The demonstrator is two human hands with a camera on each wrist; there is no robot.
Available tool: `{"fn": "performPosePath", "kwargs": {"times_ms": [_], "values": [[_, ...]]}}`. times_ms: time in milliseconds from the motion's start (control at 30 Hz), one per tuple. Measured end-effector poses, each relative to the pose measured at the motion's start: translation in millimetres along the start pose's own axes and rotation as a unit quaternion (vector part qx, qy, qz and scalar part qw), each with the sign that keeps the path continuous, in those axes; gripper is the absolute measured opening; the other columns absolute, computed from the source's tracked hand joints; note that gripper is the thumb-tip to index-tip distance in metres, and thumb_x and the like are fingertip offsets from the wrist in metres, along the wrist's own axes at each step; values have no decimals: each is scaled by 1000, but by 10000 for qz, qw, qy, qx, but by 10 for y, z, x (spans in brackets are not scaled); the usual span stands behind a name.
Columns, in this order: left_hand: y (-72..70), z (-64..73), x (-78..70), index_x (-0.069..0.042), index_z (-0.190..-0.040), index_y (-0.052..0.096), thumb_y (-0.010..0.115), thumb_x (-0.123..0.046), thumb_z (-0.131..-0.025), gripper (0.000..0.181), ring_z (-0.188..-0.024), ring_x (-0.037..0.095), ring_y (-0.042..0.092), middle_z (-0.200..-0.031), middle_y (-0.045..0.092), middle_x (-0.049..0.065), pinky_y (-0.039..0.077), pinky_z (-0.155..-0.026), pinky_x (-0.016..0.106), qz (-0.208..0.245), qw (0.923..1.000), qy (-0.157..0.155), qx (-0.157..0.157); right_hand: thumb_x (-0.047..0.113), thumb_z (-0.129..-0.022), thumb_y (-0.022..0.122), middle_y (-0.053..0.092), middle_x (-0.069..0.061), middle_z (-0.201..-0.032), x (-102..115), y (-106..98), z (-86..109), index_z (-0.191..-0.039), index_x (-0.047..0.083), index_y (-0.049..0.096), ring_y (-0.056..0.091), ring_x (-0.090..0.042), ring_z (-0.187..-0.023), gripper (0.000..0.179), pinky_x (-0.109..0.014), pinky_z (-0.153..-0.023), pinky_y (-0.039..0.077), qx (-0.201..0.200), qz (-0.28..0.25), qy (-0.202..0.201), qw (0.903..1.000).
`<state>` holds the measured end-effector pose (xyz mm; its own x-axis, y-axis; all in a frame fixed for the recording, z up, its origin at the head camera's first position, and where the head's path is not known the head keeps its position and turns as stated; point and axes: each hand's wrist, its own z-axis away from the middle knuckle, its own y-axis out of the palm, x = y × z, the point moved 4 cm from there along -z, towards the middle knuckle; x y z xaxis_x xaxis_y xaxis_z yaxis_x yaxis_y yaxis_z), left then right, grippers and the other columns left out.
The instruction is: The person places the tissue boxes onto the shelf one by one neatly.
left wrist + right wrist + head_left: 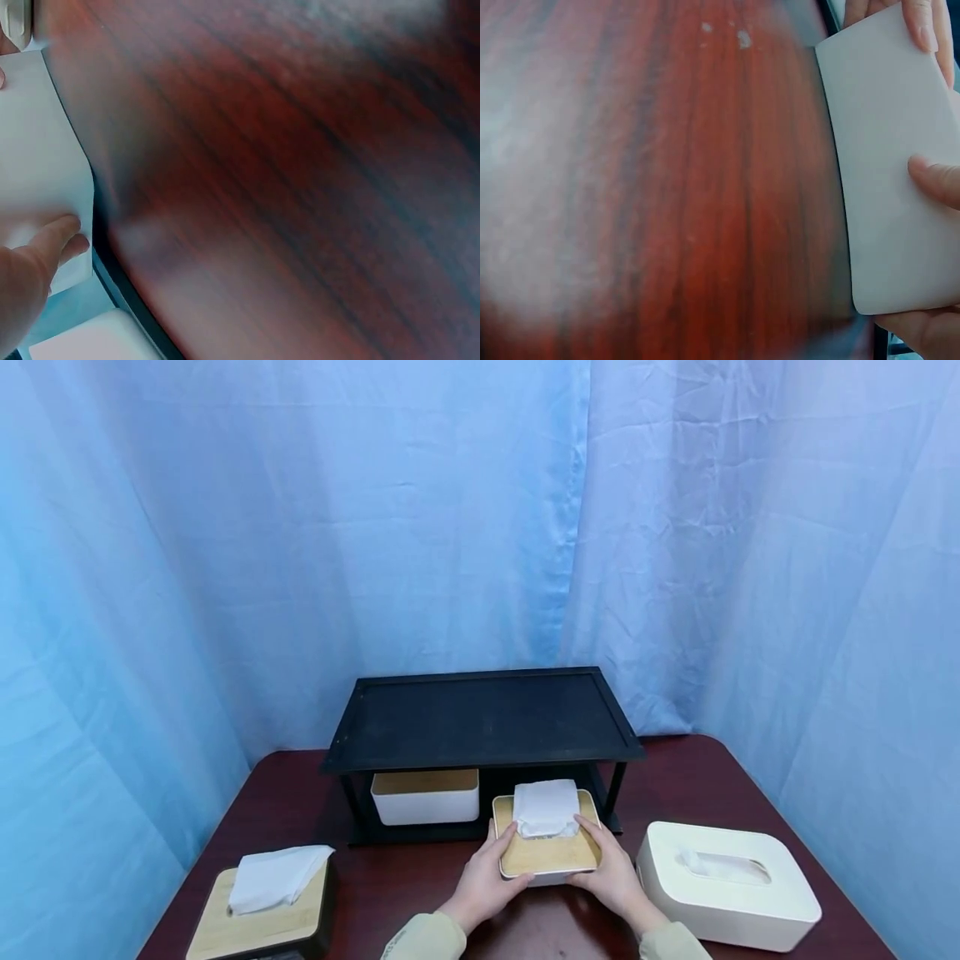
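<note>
Both hands grip a white tissue box (550, 852) with a light wooden lid, one from each side. A white tissue sticks up from its slot. The left hand (489, 875) has its thumb on the front wall and its fingers along the left side. On the right side, the right hand (606, 870) holds it the same way. The box stands at the front right opening of a black two-tier shelf (480, 718), partly over its lower tier. Beside it on that tier sits another white box (426, 802) with a wooden lid. In the right wrist view the white front wall (892, 172) shows between both hands.
A black tissue box (255, 935) with a wooden lid and raised tissue stands at the table's front left. A larger cream tissue box (727, 885) is at the right, close to the right forearm. Blue curtains (450, 527) surround the dark red table (405, 877).
</note>
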<state>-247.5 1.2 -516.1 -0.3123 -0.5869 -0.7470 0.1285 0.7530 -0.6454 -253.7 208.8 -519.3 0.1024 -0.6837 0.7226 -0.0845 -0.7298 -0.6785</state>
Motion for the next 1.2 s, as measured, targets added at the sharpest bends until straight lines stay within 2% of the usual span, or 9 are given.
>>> {"fn": "performPosePath", "kwargs": {"times_ms": [200,367,567,800,933,1200], "values": [[10,-46,14,-7,-142,43,72,-36,-82,73,-128,43,43,-145,27,37,42,-99,49,-121,9999,-78,-18,7,-59,88,37,-33,-142,-7,-7,-56,-138,5,47,39,-47,-129,89,-57,-101,36,54,-24,-12,10000],[-22,-98,-22,-2,-139,46,72,-33,-84,68,-129,42,43,-143,32,36,42,-99,50,-10,9999,-56,-130,8,-64,85,39,-34,-140,-4,-46,-75,-136,5,49,37,-49,-130,80,-59,-101,34,-43,-11,-99,9999],[-71,-151,-42,2,-135,49,70,-26,-85,61,-127,41,45,-139,41,33,41,-100,51,159,9988,23,-464,6,-71,81,46,-28,-137,35,-70,-105,-130,4,54,41,-45,-128,65,-57,-101,37,-438,-73,-263,9987],[-100,-230,-41,4,-133,51,66,-23,-89,54,-127,42,45,-135,47,30,40,-101,51,221,9967,-189,-758,2,-73,78,55,-24,-130,111,-70,-159,-124,1,59,46,-41,-125,55,-52,-100,39,-916,-226,-389,9948],[-106,-274,-37,4,-133,51,64,-22,-90,52,-126,41,46,-136,47,30,40,-100,50,243,9963,-328,-761,3,-72,79,59,-22,-124,145,-66,-195,-121,-1,60,52,-38,-119,53,-49,-98,42,-1160,-177,-433,9921],[-109,-334,-15,4,-133,50,62,-23,-92,51,-125,43,46,-136,44,33,41,-99,51,164,9966,-404,-692,6,-74,78,59,-24,-121,173,-52,-245,-120,-4,58,52,-39,-117,51,-50,-98,41,-1166,-102,-233,9929]]}}
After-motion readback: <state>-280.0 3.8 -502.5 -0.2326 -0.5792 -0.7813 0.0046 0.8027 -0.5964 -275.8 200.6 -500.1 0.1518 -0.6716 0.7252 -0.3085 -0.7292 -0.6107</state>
